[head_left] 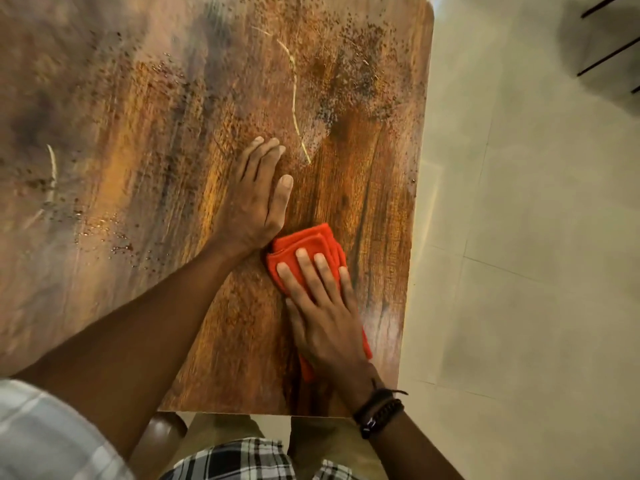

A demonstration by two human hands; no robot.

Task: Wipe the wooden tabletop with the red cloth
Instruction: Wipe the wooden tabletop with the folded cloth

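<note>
The wooden tabletop [145,140] fills the left and middle of the head view; small dark specks and a few pale straw-like strands are scattered across its far half. A folded red cloth [313,244] lies near the table's right front part. My right hand [322,306] presses flat on the cloth, fingers spread over it, hiding its middle. My left hand [256,199] rests flat on the wood just left of and beyond the cloth, fingers together and pointing away, holding nothing.
The table's right edge [417,188] and front edge [277,414] border a pale tiled floor [526,237]. Dark chair legs [609,57] show at the top right. A brown stool or chair part [162,434] sits under the front edge.
</note>
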